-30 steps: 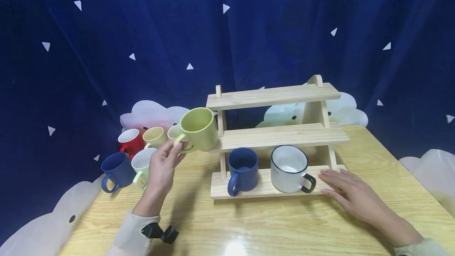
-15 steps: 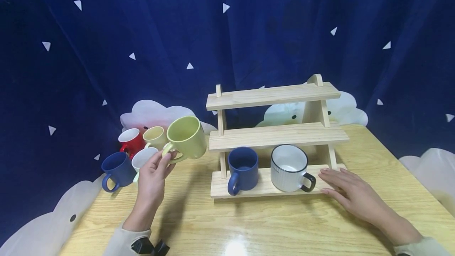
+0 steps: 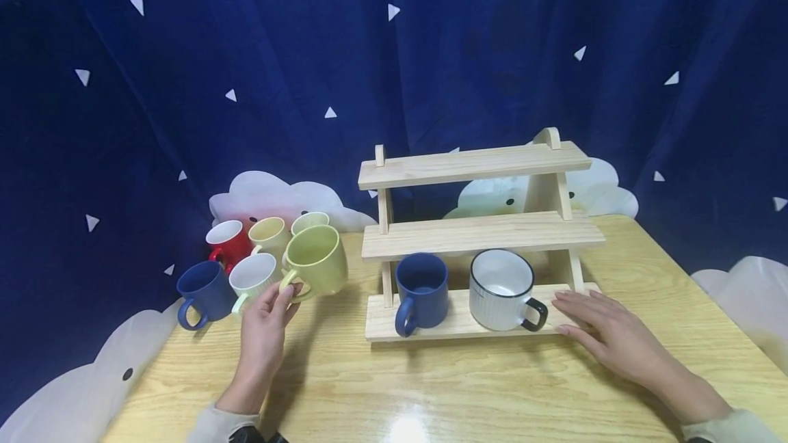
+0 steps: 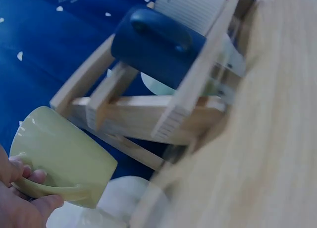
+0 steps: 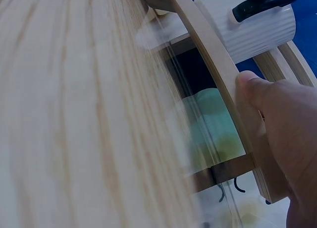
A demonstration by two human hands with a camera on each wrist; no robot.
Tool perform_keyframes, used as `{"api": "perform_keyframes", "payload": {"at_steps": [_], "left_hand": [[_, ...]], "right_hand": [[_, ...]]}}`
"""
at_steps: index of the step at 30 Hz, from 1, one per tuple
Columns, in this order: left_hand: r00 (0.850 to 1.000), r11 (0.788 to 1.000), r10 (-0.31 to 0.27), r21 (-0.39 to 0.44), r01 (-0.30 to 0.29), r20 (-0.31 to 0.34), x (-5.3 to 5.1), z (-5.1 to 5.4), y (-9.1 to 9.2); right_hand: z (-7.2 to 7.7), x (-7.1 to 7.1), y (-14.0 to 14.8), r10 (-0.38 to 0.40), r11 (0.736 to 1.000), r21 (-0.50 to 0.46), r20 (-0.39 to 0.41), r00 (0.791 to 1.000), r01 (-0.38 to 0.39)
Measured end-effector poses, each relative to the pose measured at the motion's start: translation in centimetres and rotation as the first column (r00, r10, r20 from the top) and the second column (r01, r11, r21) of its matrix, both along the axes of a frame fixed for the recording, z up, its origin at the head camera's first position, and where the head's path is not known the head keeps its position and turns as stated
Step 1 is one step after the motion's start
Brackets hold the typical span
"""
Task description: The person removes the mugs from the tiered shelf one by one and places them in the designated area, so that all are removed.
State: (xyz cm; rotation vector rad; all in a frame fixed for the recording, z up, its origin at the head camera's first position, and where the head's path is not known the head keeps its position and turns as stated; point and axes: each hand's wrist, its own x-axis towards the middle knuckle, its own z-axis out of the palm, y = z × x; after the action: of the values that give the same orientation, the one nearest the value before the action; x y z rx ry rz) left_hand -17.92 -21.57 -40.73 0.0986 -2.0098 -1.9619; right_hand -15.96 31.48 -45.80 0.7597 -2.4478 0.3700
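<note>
By its handle, my left hand (image 3: 265, 327) pinches a yellow-green mug (image 3: 320, 266), held tilted in the air left of the wooden three-tier rack (image 3: 480, 235). The left wrist view shows the same mug (image 4: 64, 151) from the side, with thumb and fingers at its handle. On the rack's bottom shelf stand a dark blue mug (image 3: 423, 292) and a white ribbed mug (image 3: 500, 299) with a black rim and handle. My right hand (image 3: 612, 337) rests on the right end of that shelf, fingers extended. In the right wrist view its thumb (image 5: 250, 84) touches the shelf's edge.
Left on the wooden table (image 3: 345, 388) stand a red mug (image 3: 232, 246), a pale yellow mug (image 3: 268, 236), a light green mug (image 3: 310, 221), another blue mug (image 3: 208, 292) and a pale green mug (image 3: 252, 275). A blue curtain (image 3: 480, 53) hangs behind.
My left hand has drawn the yellow-green mug left and down, away from the rack toward the other mugs. The right hand has stayed in place on the shelf.
</note>
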Motion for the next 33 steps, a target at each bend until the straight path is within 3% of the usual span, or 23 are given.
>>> {"api": "perform_keyframes", "payload": {"at_steps": [7, 18, 26, 33], "left_hand": [[0.998, 0.999, 0.049, -0.024, -0.048, 0.034, 0.0, -2.0, -0.6], [0.991, 0.992, 0.116, 0.032, -0.119, 0.072, -0.6, -4.2, -1.5], [0.990, 0.993, 0.113, 0.030, -0.116, 0.085, -0.9, -5.0, -1.7], [0.995, 0.999, 0.052, -0.013, -0.051, 0.090, -1.1, -5.2, -1.5]], "right_hand": [[0.0, 0.1, 0.0, 0.005, 1.000, -0.013, -0.008, 1.000, -0.005], [0.0, 0.1, 0.0, 0.005, 1.000, -0.014, -0.004, 1.000, -0.005], [0.0, 0.0, 0.0, 0.006, 1.000, -0.007, -0.003, 1.000, -0.006], [0.0, 0.1, -0.1, 0.009, 1.000, -0.019, 0.001, 1.000, -0.009]]}}
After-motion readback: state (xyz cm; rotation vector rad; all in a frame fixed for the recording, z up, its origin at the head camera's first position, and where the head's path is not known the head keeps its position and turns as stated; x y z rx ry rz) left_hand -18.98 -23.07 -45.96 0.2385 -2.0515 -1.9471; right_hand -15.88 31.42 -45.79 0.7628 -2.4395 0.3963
